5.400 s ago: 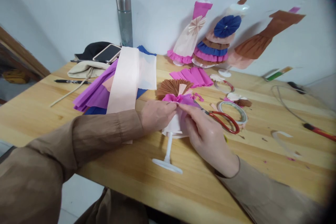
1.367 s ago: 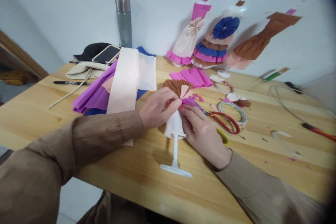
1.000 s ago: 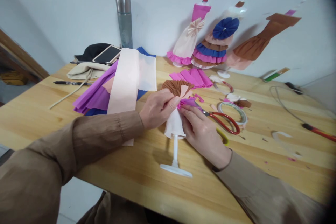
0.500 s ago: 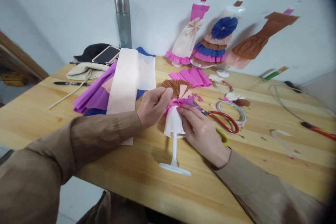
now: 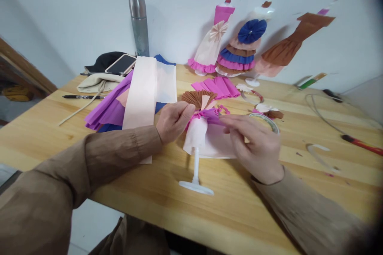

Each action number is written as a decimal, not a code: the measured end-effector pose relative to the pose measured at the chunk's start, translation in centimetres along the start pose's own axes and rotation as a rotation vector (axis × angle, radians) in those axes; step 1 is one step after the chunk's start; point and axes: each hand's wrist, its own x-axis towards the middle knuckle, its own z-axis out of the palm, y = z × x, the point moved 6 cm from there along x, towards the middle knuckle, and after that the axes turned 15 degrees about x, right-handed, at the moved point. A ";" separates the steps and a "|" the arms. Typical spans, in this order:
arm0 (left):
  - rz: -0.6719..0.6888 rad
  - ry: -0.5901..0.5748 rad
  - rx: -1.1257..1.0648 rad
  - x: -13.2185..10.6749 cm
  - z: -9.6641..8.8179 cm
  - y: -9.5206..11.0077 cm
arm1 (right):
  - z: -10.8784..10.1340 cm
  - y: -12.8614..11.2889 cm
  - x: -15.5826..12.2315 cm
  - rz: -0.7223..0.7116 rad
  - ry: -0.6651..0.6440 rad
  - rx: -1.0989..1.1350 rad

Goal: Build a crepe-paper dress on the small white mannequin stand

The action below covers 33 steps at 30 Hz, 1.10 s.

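Note:
A small paper dress stands on a white stand (image 5: 196, 167) in front of me. Its top is a brown pleated paper fan (image 5: 194, 97), with magenta crepe paper (image 5: 212, 115) at the waist. My left hand (image 5: 173, 122) is closed at the left side of the waist, gripping the dress. My right hand (image 5: 259, 147) pinches the edge of the pale skirt paper (image 5: 220, 141), which spreads out to the right of the stand. The fingers of my right hand partly cover that edge. Behind this hand lies a tape roll (image 5: 275, 124), partly hidden.
Three finished-looking paper dresses stand by the wall, including a tiered one (image 5: 239, 55). Left lie paper sheets (image 5: 139, 99), a phone (image 5: 121, 65), a pen (image 5: 82, 97) and a pouch (image 5: 92, 81). A flask (image 5: 140, 28) stands behind. Folded magenta paper (image 5: 217, 87) and a screwdriver-like tool (image 5: 363, 144) lie about.
My right hand has moved right, away from the waist, drawing the pale skirt paper outward. The scissors seen beside it are now covered. My left hand keeps its grip.

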 end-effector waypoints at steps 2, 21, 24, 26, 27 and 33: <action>0.052 0.014 0.003 -0.1 -0.1 0.4 | -1.3 0.4 0.4 0.027 0.064 -0.039; 0.654 -0.008 0.355 -3.0 -0.1 6.8 | -1.3 5.2 -0.4 0.595 -0.433 -0.388; 0.822 0.042 0.348 -4.2 -0.6 8.8 | -2.1 5.5 -0.1 0.624 -0.441 -0.357; 0.930 0.092 0.310 -4.8 -1.0 9.6 | -3.4 6.2 0.1 0.635 -0.401 -0.364; 0.957 0.102 0.290 -4.9 -1.1 9.8 | -4.2 6.7 0.2 0.638 -0.377 -0.387; 0.888 0.029 0.243 -4.2 -0.7 8.7 | -6.0 10.6 -0.8 0.632 -0.506 -0.491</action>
